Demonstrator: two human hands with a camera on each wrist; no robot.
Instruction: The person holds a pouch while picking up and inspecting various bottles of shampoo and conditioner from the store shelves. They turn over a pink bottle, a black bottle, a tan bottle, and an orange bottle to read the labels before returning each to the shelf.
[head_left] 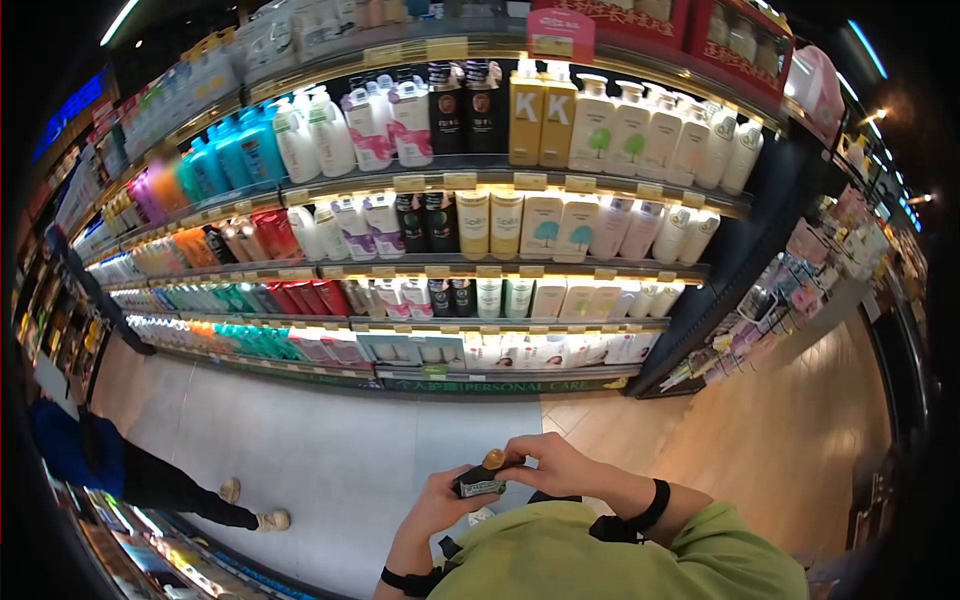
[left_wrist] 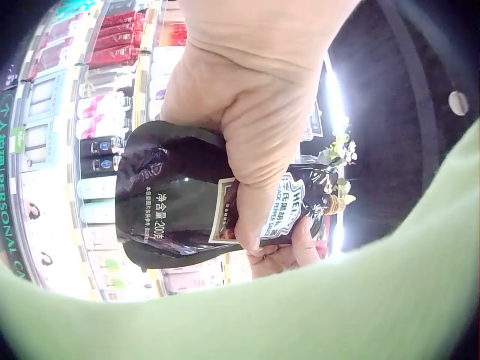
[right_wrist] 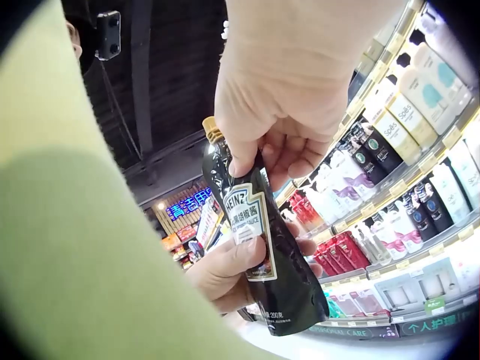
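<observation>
A black sauce pouch with a HEINZ label and a gold cap is held in front of the green shirt. My left hand grips its body, the thumb lying across the label in the left wrist view. My right hand pinches the narrow upper part just below the cap, thumb on the front face. In the right wrist view the pouch stands tilted, cap upper left and wide base lower right. The cap appears closed on the spout.
Ahead stands a lit shelf unit with rows of pump bottles and boxes. A green PERSONAL CARE strip runs along its foot. Another person stands at the left. Grey floor lies between, with wood-look floor at the right.
</observation>
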